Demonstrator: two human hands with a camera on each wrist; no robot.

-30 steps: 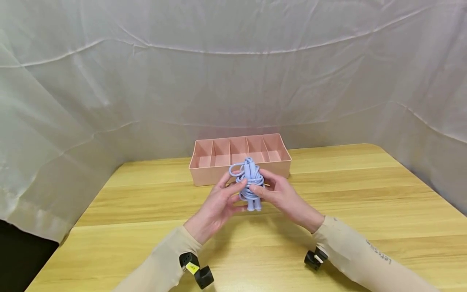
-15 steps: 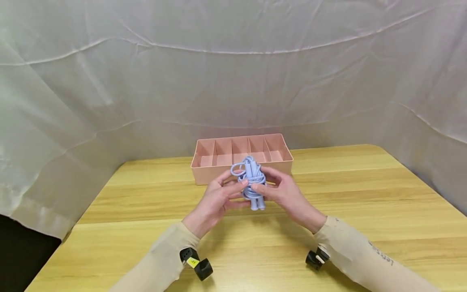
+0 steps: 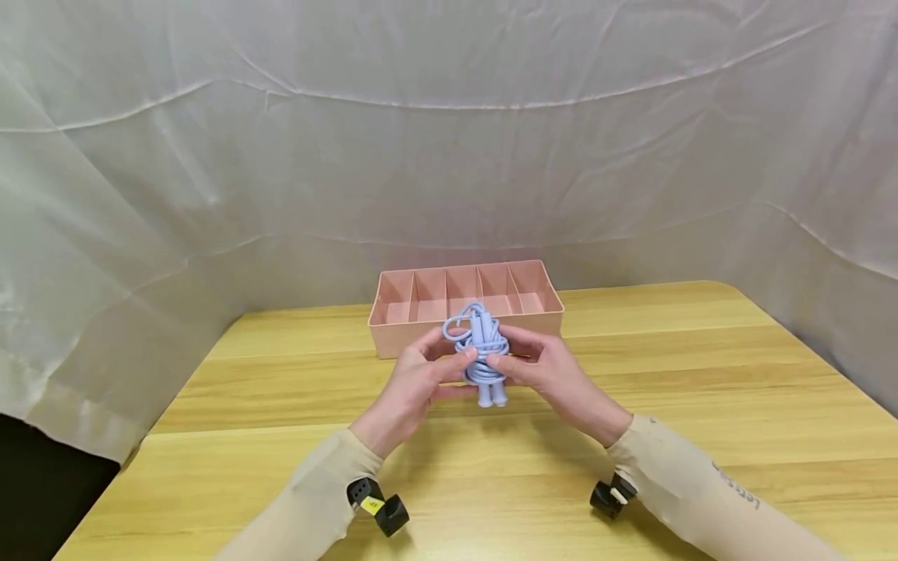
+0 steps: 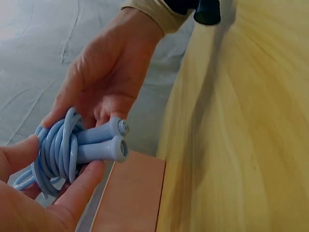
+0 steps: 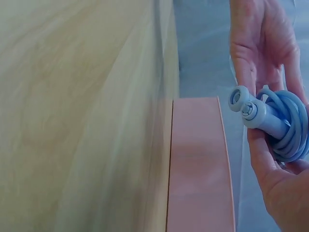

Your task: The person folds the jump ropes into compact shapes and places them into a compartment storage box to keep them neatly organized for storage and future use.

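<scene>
A light-blue skipping rope [image 3: 482, 351] is wound in coils round its two handles, whose ends point down. Both hands hold it above the wooden table [image 3: 701, 374], just in front of a pink divided box [image 3: 393, 343]. My left hand [image 3: 419, 382] grips the bundle from the left, thumb across the coils. My right hand [image 3: 543, 368] grips it from the right. The left wrist view shows the rope [image 4: 72, 150] with both handle ends side by side, and the right wrist view shows the rope [image 5: 275, 123] against the palm.
The pink box [image 5: 198, 169] has several compartments in a row, all bare inside. A wrinkled white cloth [image 3: 449, 156] hangs behind and around the table. Small black cameras sit on both wrists [image 3: 379, 510].
The hands and rope have stayed almost still; the bundle has shifted very slightly and the view has tipped a little upward.
</scene>
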